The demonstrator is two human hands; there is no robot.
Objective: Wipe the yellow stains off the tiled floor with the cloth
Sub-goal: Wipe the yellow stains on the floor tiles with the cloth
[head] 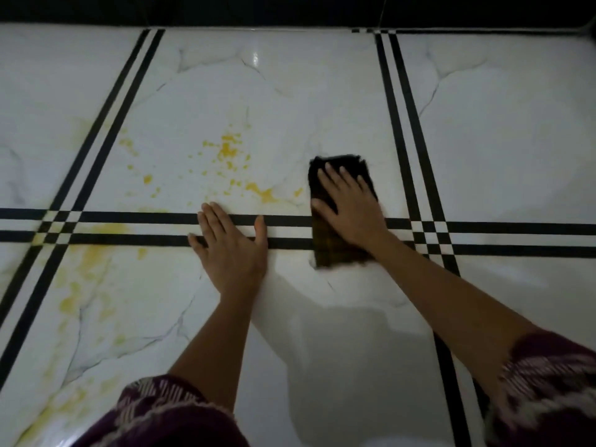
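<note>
Head — stripes point(145, 217) under cloth point(335, 253), wall point(290, 8) perhaps

A dark wall point(290, 8) runs across the top edge at 12 o'clock, nearly black, with a thin pale joint point(382, 11) slanting through it toward 1 o'clock. Just below it, a small white glint point(255, 58) of light shows. A maroon patterned sleeve point(167, 414) with a pale trim sits at 7 o'clock; a second sleeve point(548, 391) of the same fabric sits at 4 o'clock. Between them spreads a soft grey shadow point(338, 333).
</note>
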